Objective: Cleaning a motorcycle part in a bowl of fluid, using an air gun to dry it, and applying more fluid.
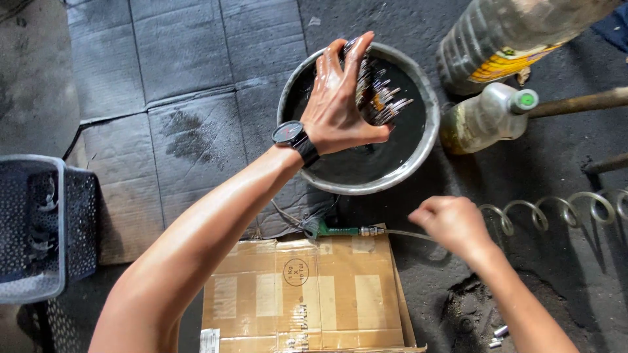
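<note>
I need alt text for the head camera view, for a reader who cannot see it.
A person's left hand, wet with dark liquid, holds a stack of metal discs over a round metal basin of black liquid. The right hand hovers closed near a green nozzle lying by flattened cardboard. Two plastic bottles stand beside the basin.

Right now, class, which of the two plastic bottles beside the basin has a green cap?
The smaller, cloudy bottle, lying nearest the metal basin. The larger ribbed bottle behind it has a yellow label and shows no cap.
</note>
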